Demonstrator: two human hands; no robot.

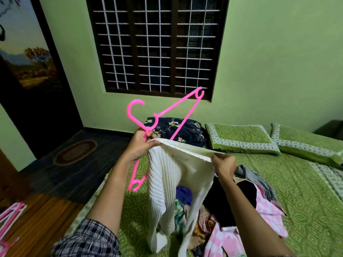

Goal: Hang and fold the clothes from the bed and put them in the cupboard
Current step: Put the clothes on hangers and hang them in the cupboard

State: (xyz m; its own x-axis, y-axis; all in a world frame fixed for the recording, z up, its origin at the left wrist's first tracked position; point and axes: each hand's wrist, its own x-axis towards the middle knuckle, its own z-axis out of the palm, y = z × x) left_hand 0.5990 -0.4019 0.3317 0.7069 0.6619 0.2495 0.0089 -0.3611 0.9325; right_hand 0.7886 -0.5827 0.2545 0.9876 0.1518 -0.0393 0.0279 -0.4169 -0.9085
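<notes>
1. Our left hand [142, 143] is closed on both the pink hanger [168, 118] neck and 1 end of the white garment [178, 175] edge.
2. Our right hand [223, 164] pinches the other end, so the garment hangs above the bed [306, 182].
3. The hanger's long axis tilts up to the right, behind the edge; we judge its upper arm must go into the opening.

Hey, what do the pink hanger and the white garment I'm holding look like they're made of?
The pink hanger looks like moulded plastic: a uniform bright colour, a glossy sheen, and a hook formed in one piece with the frame. The white garment looks like soft fabric with a matte finish, probably pleated or ribbed, judging by the fine parallel ridges running down it and the way it drapes limply. The exact fibre cannot be told.
</notes>
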